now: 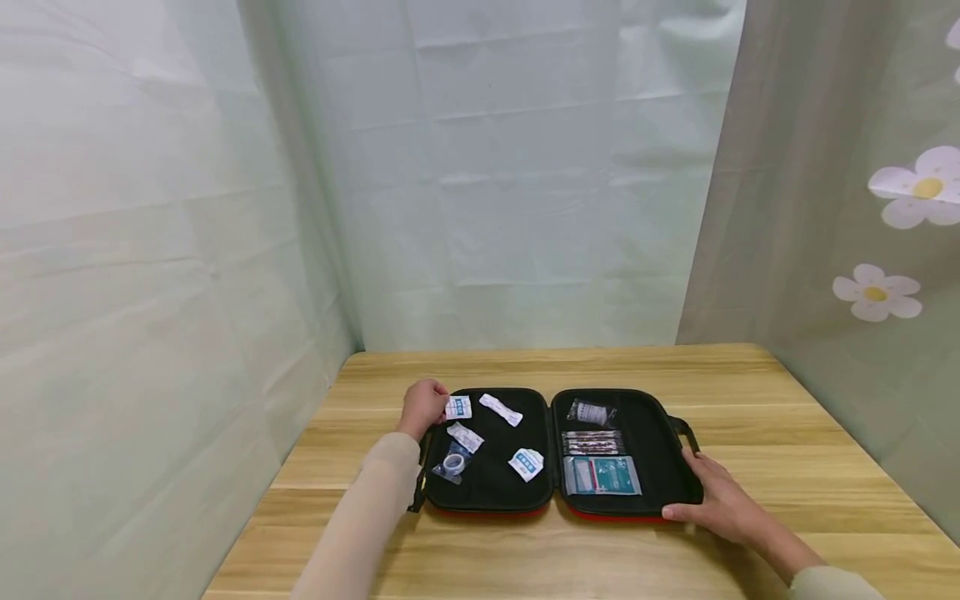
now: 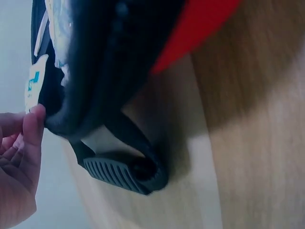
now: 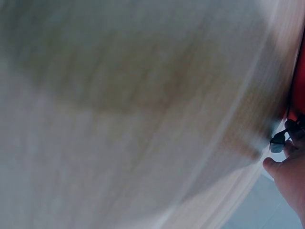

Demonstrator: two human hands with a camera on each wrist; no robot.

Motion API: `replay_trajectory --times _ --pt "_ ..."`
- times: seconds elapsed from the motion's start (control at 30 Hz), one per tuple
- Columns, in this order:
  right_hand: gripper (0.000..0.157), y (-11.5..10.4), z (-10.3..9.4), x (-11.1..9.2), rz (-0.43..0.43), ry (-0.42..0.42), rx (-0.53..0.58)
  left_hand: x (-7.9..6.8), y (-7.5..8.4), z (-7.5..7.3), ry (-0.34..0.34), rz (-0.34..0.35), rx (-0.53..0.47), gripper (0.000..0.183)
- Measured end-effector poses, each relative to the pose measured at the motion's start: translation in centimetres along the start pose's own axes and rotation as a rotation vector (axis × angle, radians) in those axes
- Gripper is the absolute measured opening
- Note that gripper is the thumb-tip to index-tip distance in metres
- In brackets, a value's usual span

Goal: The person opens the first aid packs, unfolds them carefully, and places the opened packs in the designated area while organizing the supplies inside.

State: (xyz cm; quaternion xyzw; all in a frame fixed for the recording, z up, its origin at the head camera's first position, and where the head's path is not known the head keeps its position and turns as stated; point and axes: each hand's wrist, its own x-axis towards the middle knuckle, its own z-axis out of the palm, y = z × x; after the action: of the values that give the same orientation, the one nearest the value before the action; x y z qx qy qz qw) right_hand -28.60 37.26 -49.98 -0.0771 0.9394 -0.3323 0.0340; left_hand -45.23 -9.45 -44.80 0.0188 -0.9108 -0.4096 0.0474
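Your left hand (image 1: 424, 408) is pinching a labelled packet (image 1: 458, 407), thumb and fingertip closing on its edge at the far outer corner of the black case (image 1: 553, 446). Your right hand (image 1: 716, 497) is resting against the near outer corner of that case, thumb spreading along the front edge and fingers lying at the side; its fingertips are partly hidden. The case is lying open on the bench (image 1: 615, 558) between your hands, its red shell showing underneath.

The left half (image 1: 491, 483), beside your left hand, is carrying five items. A folded white wrapper (image 1: 501, 409) is lying just right of the pinched packet. A crumpled white sachet (image 1: 465, 437) is sitting nearer you, almost under your fingers, next to a clear bag holding a roll of tape (image 1: 453, 465). Another blue-labelled packet (image 1: 527, 464) is lying further right, towards the hinge.

The right half (image 1: 656, 450) is reaching from the hinge to your right hand. Along its hinge side — farthest first — are sitting a bagged bandage roll (image 1: 591, 412), a row of slim packets (image 1: 593, 442) and a teal packet (image 1: 602, 476). A carry strap (image 1: 684, 433) is looping out just beyond your right fingers; a ridged handle (image 2: 114, 174) is hanging outside the case near your left hand.
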Motion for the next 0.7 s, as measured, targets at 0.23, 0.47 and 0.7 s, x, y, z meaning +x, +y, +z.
replay_trajectory --times 0.23,0.47,0.7 --pt "0.111 -0.2 -0.1 0.0 -0.006 0.002 -0.010 -0.1 0.7 0.4 0.030 0.047 0.149 0.008" --pt "0.112 -0.5 -0.2 0.1 0.022 -0.023 -0.012 -0.5 1.4 0.4 -0.018 0.061 0.183 0.010" --pt "0.112 -0.3 -0.3 -0.1 0.004 -0.008 -0.013 -0.2 1.3 0.0 -0.090 0.007 0.077 0.008"
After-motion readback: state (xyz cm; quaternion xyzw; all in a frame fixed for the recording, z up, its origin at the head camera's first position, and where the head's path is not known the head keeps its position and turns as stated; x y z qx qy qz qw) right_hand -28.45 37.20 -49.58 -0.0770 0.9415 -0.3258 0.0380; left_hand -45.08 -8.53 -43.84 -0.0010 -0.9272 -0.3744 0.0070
